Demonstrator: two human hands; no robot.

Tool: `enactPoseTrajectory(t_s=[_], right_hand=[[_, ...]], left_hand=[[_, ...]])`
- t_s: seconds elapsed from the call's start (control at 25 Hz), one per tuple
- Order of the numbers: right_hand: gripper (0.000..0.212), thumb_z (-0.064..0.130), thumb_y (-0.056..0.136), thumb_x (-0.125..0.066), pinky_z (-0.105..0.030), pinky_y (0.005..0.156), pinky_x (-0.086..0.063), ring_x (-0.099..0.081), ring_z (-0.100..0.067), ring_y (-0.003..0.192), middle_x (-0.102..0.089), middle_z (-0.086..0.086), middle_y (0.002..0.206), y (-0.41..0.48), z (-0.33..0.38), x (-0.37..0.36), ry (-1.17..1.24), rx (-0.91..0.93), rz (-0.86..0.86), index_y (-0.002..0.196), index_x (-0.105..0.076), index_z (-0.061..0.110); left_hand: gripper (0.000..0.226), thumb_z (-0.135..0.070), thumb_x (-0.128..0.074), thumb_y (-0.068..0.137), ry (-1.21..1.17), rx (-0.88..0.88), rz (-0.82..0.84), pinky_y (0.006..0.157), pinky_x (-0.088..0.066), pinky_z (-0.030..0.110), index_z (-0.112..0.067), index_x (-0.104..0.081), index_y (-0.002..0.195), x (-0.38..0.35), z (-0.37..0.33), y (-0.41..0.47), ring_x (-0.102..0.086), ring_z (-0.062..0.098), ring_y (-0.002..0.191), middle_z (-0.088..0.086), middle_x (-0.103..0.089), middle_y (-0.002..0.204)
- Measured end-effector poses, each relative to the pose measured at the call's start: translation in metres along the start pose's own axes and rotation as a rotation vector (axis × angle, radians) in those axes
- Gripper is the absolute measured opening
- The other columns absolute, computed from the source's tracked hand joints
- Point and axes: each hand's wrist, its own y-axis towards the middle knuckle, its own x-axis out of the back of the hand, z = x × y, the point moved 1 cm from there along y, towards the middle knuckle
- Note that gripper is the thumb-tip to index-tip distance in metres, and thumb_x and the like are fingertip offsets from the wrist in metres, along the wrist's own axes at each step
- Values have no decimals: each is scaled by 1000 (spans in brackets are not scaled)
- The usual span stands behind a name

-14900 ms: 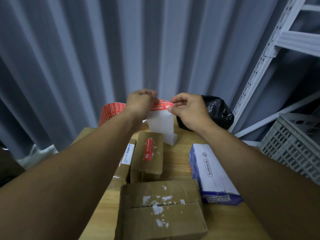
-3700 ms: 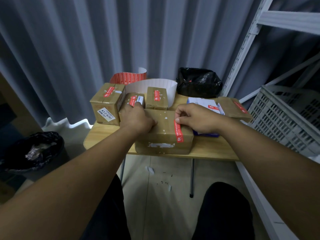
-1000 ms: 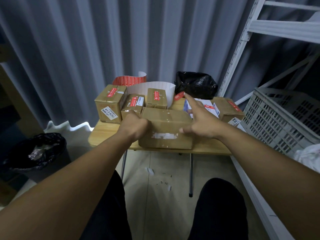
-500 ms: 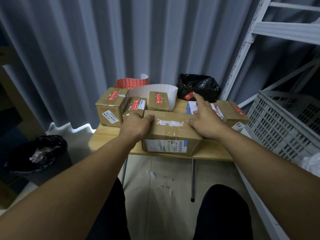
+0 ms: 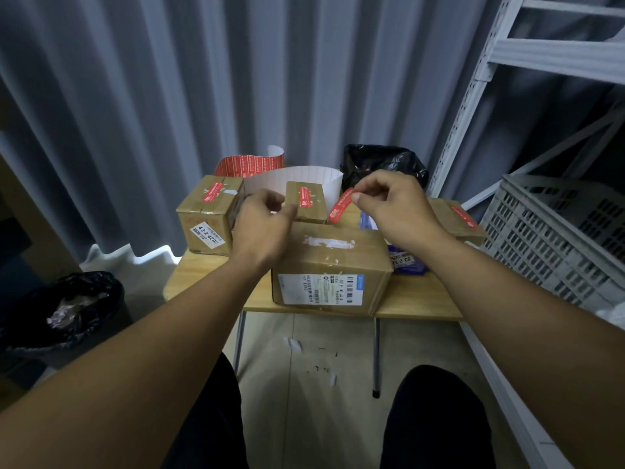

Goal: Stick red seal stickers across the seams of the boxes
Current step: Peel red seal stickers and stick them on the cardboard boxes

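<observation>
From the head view we take the large cardboard box (image 5: 331, 265) as our landmark. It lies at the front edge of the wooden table (image 5: 419, 296), with a printed label on its near face and white tape scraps on top.

Our right hand (image 5: 395, 208) is raised above the box's far right corner. Its thumb and forefinger pinch one end of a red seal sticker (image 5: 341, 205), which hangs slanted over the box's far edge without touching it. Our left hand (image 5: 260, 225) hovers over the box's left end, fingers loosely curled and holding nothing.

- **Left of the large box:** a taller carton (image 5: 206, 214) with a red seal on its top seam.
- **Just behind it:** a small box (image 5: 306, 201), also sealed in red.
- **To its right:** another sealed brown box (image 5: 456, 221), and a blue and white package (image 5: 406, 262) touching the large box's right side.
- **Further behind it:** a curled strip of red stickers (image 5: 250, 165), its white backing paper (image 5: 294, 176) and a black plastic bag (image 5: 382, 162).
- **Well to its right:** a grey plastic crate (image 5: 554, 238).
</observation>
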Motion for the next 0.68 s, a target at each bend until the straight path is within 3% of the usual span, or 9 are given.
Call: enactPoseTrajectory(t_s=[0.16, 0.36, 0.52, 0.68], right_hand=[[3, 15, 89, -74, -19, 67, -46, -51, 2, 64, -67, 9, 80, 0, 2, -8, 56, 31, -10, 92, -75, 16], [3, 13, 89, -75, -13, 64, -44, -50, 0, 65, -69, 0, 83, -3, 5, -11, 112, 37, -32, 91, -75, 15], [4, 14, 89, -76, -13, 68, -46, -55, -1, 71, -70, 0, 85, -4, 10, -12, 155, 29, -34, 92, -75, 14], [3, 15, 88, -76, -15, 66, -48, -56, 5, 66, -67, 7, 79, -5, 13, -13, 187, 4, -36, 90, -74, 13]], left_hand=[[25, -13, -77, 86, -166, -17, 174, 88, -54, 34, -13, -68, 109, -8, -12, -8, -66, 18, 97, 1, -68, 100], [16, -11, -76, 87, -217, 15, 221, 59, -53, 15, -4, -73, 101, -6, -10, -10, -67, 2, 70, 1, -73, 85], [11, -12, -77, 87, -203, 27, 178, 73, -56, 31, -8, -72, 97, -3, -9, -7, -69, 19, 85, 11, -74, 96], [12, -13, -77, 87, -218, 46, 142, 74, -56, 33, -16, -66, 85, -2, -10, -4, -68, 17, 82, 5, -71, 87]])
